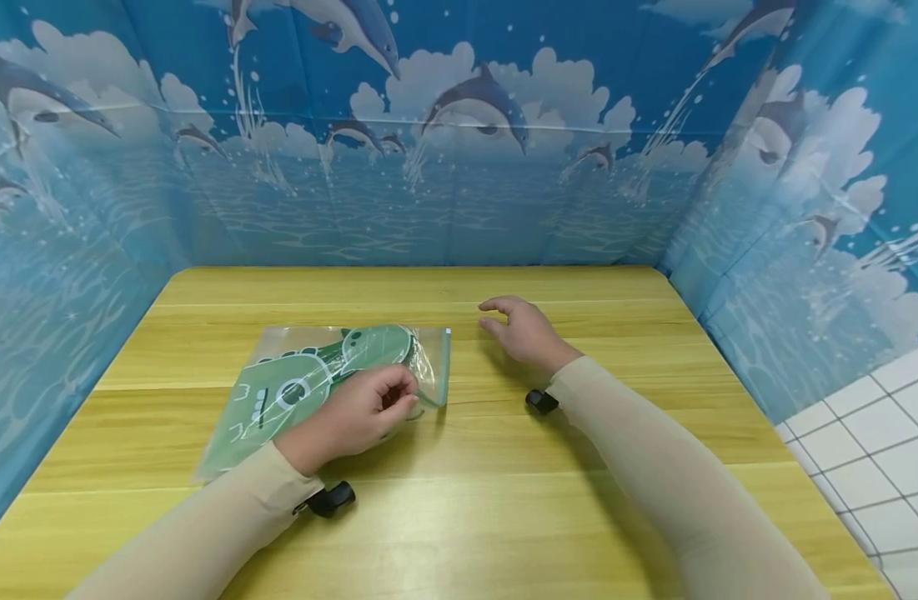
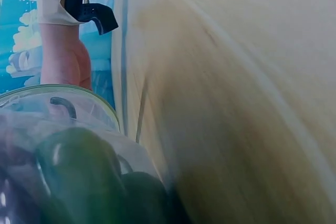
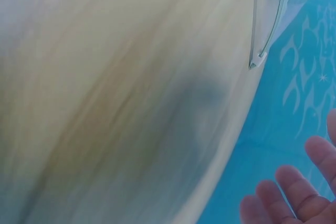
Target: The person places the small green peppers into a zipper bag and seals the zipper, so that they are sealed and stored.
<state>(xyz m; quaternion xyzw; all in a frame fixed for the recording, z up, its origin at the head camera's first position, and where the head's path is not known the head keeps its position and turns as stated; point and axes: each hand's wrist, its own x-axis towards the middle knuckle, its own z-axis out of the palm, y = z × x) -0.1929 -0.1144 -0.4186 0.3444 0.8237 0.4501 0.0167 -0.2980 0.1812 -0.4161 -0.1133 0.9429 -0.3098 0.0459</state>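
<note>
A clear zip bag [image 1: 278,335] with a green cartoon dinosaur print lies left of centre on the table. My left hand [image 1: 353,412] is over its lower right part, thumb and forefinger curled together and pinching the plastic near the zip end. In the left wrist view, the bag [image 2: 58,106] bulges up with rounded green shapes behind the film, hiding the left fingers. To the right of the bag, my right hand [image 1: 522,329] hovers apart from it, thumb and fingers spread, holding nothing. A white slider [image 3: 257,60] sits at the zip's far end.
The yellow wood-grain table [image 1: 474,533] carries the bag. Blue dolphin-print curtains [image 1: 443,200] stand behind it and along both sides. White tiles [image 1: 871,433] show at the lower right. Each wrist bears a small black camera [image 1: 541,402].
</note>
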